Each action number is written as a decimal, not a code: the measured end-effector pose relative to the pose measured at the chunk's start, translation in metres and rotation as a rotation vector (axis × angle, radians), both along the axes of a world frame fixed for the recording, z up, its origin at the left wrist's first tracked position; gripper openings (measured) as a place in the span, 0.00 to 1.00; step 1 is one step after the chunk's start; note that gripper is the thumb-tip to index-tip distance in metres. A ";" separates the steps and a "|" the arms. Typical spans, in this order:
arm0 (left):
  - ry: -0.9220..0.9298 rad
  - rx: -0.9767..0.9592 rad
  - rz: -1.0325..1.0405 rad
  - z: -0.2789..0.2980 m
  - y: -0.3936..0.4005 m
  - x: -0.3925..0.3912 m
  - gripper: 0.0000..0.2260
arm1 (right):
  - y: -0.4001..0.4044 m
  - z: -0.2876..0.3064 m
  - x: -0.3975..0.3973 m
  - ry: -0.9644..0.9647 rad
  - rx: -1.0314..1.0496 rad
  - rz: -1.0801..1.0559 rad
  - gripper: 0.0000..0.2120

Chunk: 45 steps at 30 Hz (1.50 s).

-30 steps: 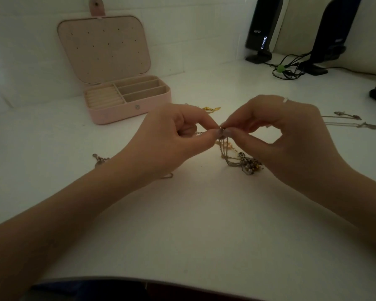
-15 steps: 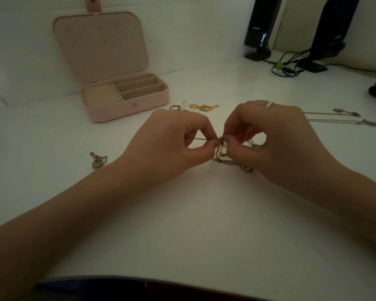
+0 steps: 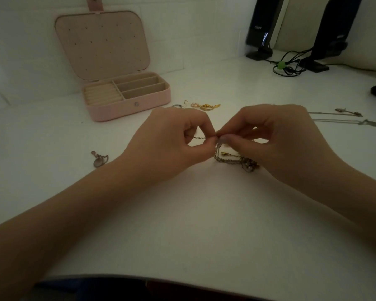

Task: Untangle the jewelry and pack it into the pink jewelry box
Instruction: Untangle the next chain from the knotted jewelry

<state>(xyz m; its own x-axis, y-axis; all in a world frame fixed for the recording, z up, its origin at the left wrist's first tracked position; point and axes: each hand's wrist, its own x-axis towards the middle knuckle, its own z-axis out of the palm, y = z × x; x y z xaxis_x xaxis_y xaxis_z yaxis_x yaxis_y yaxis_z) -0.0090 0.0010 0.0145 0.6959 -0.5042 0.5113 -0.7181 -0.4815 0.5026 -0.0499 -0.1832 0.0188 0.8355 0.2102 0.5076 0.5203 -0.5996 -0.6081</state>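
The tangled chains are a small knot of thin gold and silver links with a tiny gold clasp. The knot lies on the white counter, between the two hands. The left hand pinches one thin chain with thumb and finger. The right hand pinches it too, right beside. The pink jewelry box sits open farther back on the left, with its lid standing up.
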 end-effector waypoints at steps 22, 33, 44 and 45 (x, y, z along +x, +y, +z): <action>0.232 -0.098 -0.018 0.001 -0.007 -0.002 0.06 | 0.002 0.003 -0.002 -0.095 -0.186 -0.142 0.06; 0.401 -0.157 -0.090 0.007 -0.005 -0.003 0.08 | 0.006 0.006 -0.001 0.516 0.537 0.068 0.07; 0.626 -0.261 -0.129 0.014 -0.005 -0.005 0.16 | 0.007 0.009 -0.001 0.547 0.660 0.217 0.08; 0.630 -0.279 -0.130 0.015 -0.005 -0.006 0.16 | 0.005 0.009 -0.002 0.485 0.578 0.193 0.08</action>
<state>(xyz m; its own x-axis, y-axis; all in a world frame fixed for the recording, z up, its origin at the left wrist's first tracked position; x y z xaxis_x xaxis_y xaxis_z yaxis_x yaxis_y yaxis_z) -0.0145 -0.0039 0.0295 0.8453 -0.5121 0.1525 -0.2921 -0.2040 0.9344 -0.0514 -0.1783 0.0280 0.9678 0.1877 0.1680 0.1791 -0.0441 -0.9828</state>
